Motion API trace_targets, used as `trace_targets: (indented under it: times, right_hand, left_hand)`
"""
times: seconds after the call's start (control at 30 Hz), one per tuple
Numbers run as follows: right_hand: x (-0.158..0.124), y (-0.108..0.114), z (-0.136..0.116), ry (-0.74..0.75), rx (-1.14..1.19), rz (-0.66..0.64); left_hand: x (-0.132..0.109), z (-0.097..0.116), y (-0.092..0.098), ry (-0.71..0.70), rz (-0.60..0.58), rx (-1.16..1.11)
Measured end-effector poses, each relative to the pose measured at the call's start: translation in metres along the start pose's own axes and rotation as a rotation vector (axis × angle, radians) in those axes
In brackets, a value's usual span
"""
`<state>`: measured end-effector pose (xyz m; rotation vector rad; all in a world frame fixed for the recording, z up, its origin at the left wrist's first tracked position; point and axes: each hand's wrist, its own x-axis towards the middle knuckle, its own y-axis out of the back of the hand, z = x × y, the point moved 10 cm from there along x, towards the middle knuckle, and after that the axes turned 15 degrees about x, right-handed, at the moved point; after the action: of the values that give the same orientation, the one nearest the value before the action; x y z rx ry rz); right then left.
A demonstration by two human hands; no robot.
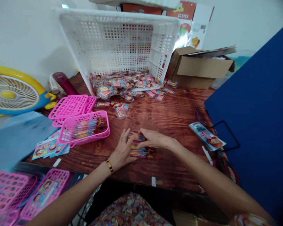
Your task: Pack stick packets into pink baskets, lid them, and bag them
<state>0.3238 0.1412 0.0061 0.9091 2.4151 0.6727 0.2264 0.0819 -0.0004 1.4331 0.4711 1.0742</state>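
Observation:
Near the front of the table lie rows of small clear-wrapped packets (141,152), with yellow, pink and blue sticks showing and reddish-brown cartoon heads at the right ends. My left hand (120,151), wearing a beaded bracelet, grips their left ends with fingers and thumb. From the right, my right hand (153,138) curves over the far row, its fingertips and thumb pressed on the packets. Both hands partly hide this group. Left of them, a pink basket (68,138) holds a stack of similar packets.
A white plastic crate (72,40) on its side spills loose packets (122,84) onto the wooden table (174,113). Pink baskets (69,105), printed cards (46,147) and a yellow fan (8,94) stand left. To the right are a cardboard box (200,70), a printed pouch (206,136) and a blue panel (257,103).

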Motion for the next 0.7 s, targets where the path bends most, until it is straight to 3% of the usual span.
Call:
trace_targets:
  times: [0.23,0.47,0.7]
  right_hand:
    - [0.000,-0.026,-0.011,-0.053,-0.164,0.000]
    - [0.003,-0.035,-0.011,-0.107,-0.296,0.120]
    - [0.000,-0.043,-0.014,-0.080,-0.373,0.135]
  left_hand:
    - [0.001,-0.008,-0.005,0.053,0.021,-0.127]
    - [-0.012,-0.024,-0.006,0.044,-0.086,-0.250]
    - [-0.018,-0.042,-0.031,0.087,-0.155,-0.402]
